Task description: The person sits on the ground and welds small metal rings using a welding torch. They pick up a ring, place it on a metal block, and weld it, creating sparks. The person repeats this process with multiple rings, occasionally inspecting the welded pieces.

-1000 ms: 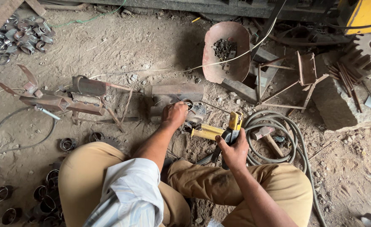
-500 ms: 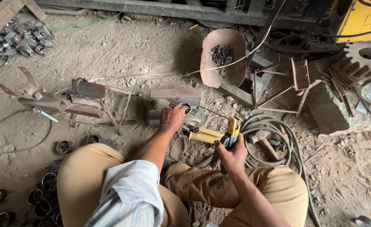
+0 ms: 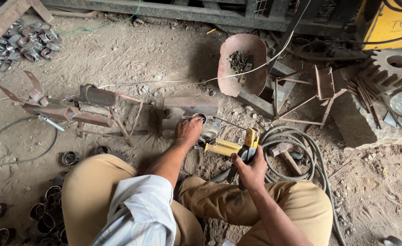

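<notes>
I squat on a dirt floor in tan trousers. My left hand (image 3: pixel 187 131) rests on a small metal ring (image 3: pixel 201 117) lying on a rusty steel block (image 3: pixel 189 106), fingers curled over it. My right hand (image 3: pixel 251 167) grips the dark handle of a yellow electrode holder (image 3: pixel 237 146), whose yellow jaws point left toward the block. A coiled grey cable (image 3: pixel 296 139) lies just right of that hand.
A rusty pan with dark scraps (image 3: pixel 242 64) stands behind the block. A rusty welded frame (image 3: pixel 80 109) lies at left, a metal stand (image 3: pixel 319 91) and a gear (image 3: pixel 394 64) at right. Several metal rings (image 3: pixel 21 43) are piled far left and by my left knee (image 3: pixel 50 214).
The view has shifted slightly. My left hand has settled lower on the ring at the block, and my right hand with the yellow holder has stayed in much the same place.
</notes>
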